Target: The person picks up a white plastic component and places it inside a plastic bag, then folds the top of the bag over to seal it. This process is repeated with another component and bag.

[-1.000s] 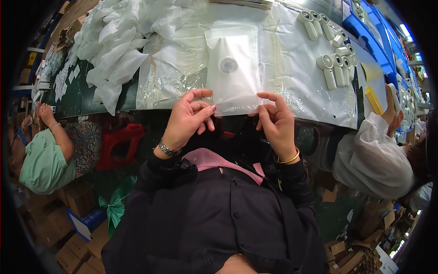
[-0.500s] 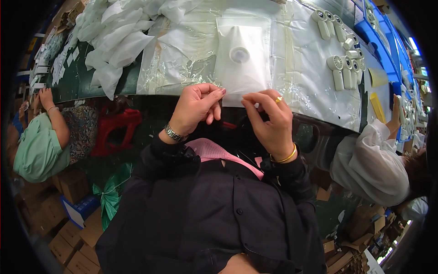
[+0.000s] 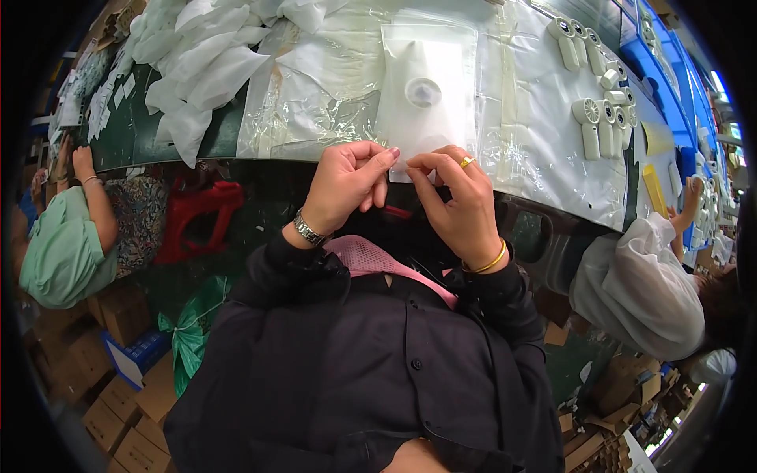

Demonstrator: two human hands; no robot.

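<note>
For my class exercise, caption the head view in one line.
Left hand and right hand at the near end of a frosted bag, small fans to its right.

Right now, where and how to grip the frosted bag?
Probably the near flap of the frosted bag, pinched from the front of the table: it looks flat and reaches its edge, close to the left hand and right hand. Farther up, a round shape showing through likely gives less to pinch.

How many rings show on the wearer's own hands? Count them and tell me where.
1: a gold ring on a finger of the right hand. None shows on the left hand, though its curled side could hide one.
</note>
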